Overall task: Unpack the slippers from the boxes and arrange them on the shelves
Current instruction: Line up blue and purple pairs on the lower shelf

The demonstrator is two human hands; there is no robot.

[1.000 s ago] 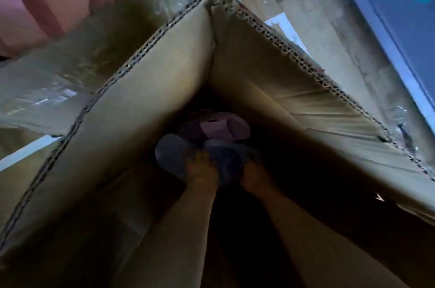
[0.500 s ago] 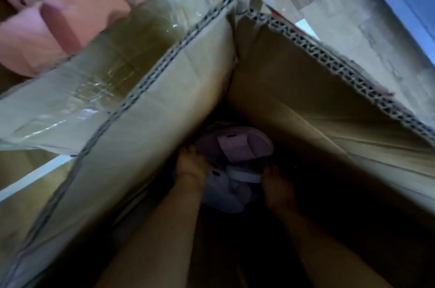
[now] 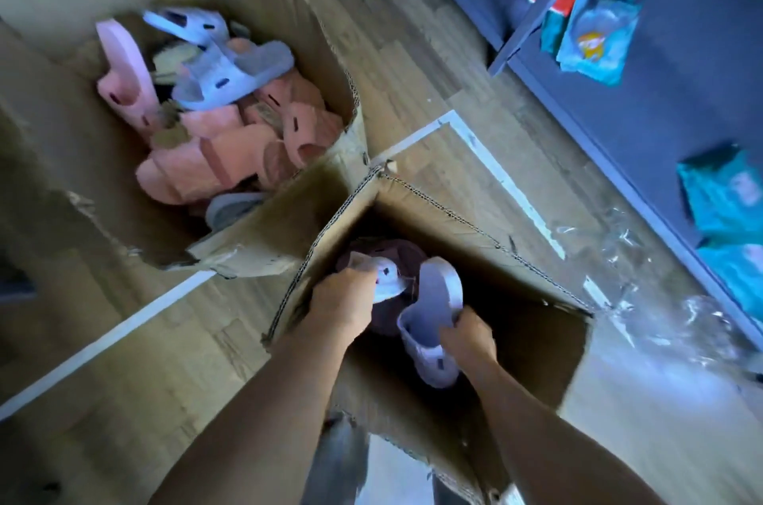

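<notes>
The near box (image 3: 491, 269) and far box (image 3: 289, 215) are matt brown corrugated cardboard, with fluted cores showing along their cut edges and torn, rough rims. The lilac slipper (image 3: 437, 298) and pale slipper (image 3: 388, 281) look like smooth moulded foam or rubber with a dull sheen. The pink slippers (image 3: 198, 166) have the same matt finish. The floor (image 3: 413, 91) is wood-grain planking with a low sheen. Clear film (image 3: 702, 323) is crinkled, glossy plastic. The shelves (image 3: 681, 112) are smooth, matt dark grey-blue; whether metal or board is unclear. The packets (image 3: 594, 38) are shiny plastic wrap.
</notes>
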